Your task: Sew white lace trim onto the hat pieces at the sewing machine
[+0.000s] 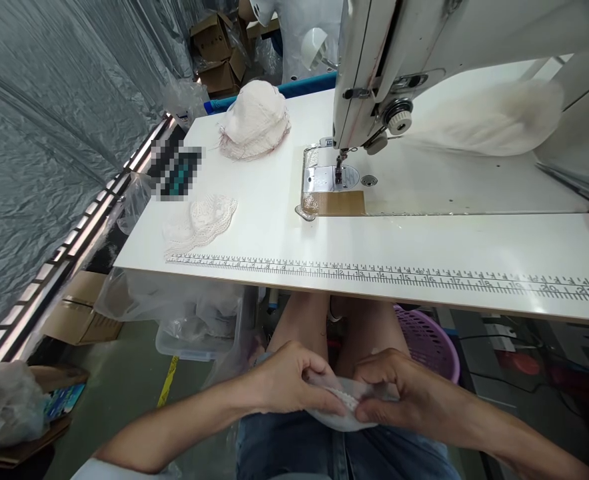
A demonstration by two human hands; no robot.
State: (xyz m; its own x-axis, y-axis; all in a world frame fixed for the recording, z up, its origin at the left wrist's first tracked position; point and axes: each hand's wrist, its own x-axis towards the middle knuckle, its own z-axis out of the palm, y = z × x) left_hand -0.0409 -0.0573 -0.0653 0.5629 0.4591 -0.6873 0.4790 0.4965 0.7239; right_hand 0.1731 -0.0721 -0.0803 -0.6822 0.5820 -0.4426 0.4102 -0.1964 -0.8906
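Note:
Both of my hands are down in my lap, below the front edge of the white sewing table (424, 247). My left hand (289, 383) and my right hand (399, 393) are closed in a pinch on one small clear plastic bag (342, 407) with white lace trim inside. The fingers of both hands meet at the bag's top. On the table above stand a white sewing machine (389, 73), a pile of pale fabric caps (255, 120) at the back left, and a flat piece of white lace (199, 223) near the front left by the printed ruler.
More pale fabric (484, 120) lies behind the machine arm. Under the table are a purple basket (432, 343), a clear plastic tub (194, 340) and plastic bags. Cardboard boxes (82, 313) stand on the floor at left beside a plastic-sheet wall.

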